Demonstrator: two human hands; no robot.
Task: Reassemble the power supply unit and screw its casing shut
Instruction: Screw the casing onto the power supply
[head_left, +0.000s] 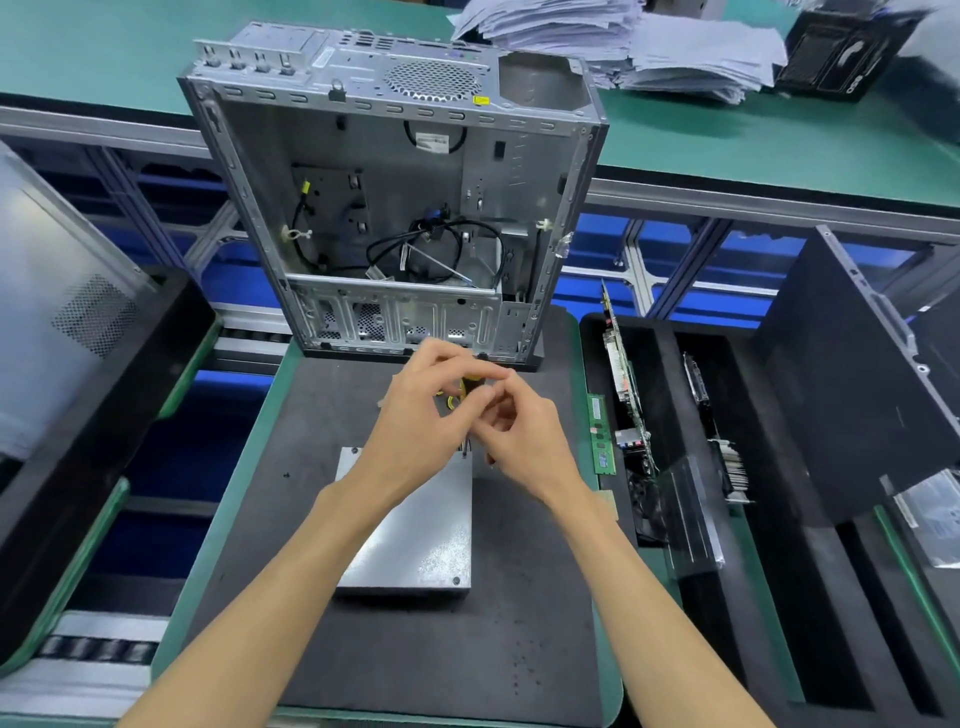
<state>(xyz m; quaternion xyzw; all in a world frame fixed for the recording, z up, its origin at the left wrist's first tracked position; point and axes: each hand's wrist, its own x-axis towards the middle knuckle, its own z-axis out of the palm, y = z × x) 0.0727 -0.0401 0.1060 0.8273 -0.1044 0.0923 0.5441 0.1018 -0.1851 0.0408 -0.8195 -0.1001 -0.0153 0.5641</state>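
Head view. The grey power supply unit (415, 540) lies flat on the black mat (519, 597), casing closed on top, in front of the open computer chassis (395, 208). Above its far edge both hands meet — the left hand (415, 415) and right hand (524, 431), fingers curled, pinch yellow-and-black wires (457, 392); the exact hold is partly hidden. A green memory module (601, 434) lies just right of the mat.

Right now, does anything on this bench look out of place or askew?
Nothing looks damaged or spilled. The paper stack at the back is untidy. The computer case lies open with loose cables, as expected. Both hands work yellow wires above the power supply.
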